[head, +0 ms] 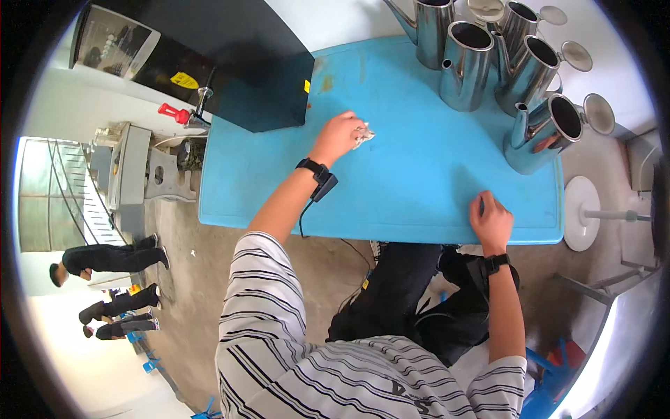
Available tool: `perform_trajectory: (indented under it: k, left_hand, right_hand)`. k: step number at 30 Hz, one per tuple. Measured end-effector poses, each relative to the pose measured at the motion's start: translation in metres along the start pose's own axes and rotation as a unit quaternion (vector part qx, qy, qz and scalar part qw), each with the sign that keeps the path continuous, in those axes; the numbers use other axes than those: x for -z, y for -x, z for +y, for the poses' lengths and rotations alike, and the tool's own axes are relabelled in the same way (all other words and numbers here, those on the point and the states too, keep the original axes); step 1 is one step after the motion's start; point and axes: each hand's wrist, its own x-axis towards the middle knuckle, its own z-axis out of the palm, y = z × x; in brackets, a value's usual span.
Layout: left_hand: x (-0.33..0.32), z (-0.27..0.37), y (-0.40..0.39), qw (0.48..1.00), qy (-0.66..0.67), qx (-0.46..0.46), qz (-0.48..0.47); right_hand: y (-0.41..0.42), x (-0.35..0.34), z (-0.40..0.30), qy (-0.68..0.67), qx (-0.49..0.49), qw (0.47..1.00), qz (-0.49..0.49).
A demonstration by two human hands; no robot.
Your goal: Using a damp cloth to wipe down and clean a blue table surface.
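On the blue tabletop (408, 173), my left hand (339, 137) is shut on a crumpled whitish cloth or paper wad (365, 135) that pokes out past the fingers. The wad appears to touch the surface. My right hand (491, 221) rests at the near edge of the table, its fingers loosely curled with nothing seen in them. Closest to that hand is a stainless steel pitcher (535, 144), its hinged lid (599, 113) tipped back. Brownish stains (327, 84) mark the tabletop near its far left part.
More long-spouted steel pitchers (466, 73) crowd the far right. A black appliance (251, 68) with a red-handled tap (175, 113) occupies the far left. A cable (302, 214) hangs from my left wrist device. Several people (112, 264) stand off to the left. A white round stand base (581, 213) sits right of the table.
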Motion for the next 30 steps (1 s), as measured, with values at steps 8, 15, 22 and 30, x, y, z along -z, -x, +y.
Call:
perform_trajectory:
  k: [8,15,22,30]
  left_hand:
    - [-0.023,-0.018,-0.124,0.995,-0.091,-0.04,0.026]
    - [-0.024,-0.023,-0.179,0.988,-0.15,0.039,-0.012]
    - [-0.037,0.007,-0.131,0.985,-0.031,-0.145,-0.085]
    - [-0.034,0.068,-0.033,0.963,0.024,-0.237,-0.129]
  right_hand:
    - [-0.001,0.002,0.005,0.023,-0.029,0.999,-0.012]
    - [-0.002,-0.001,0.007,0.023,-0.03,0.999,-0.009]
    - [-0.004,0.004,0.001,0.02,-0.043,0.999,-0.019]
    - [0.0,0.001,0.002,0.029,-0.044,0.998,-0.023]
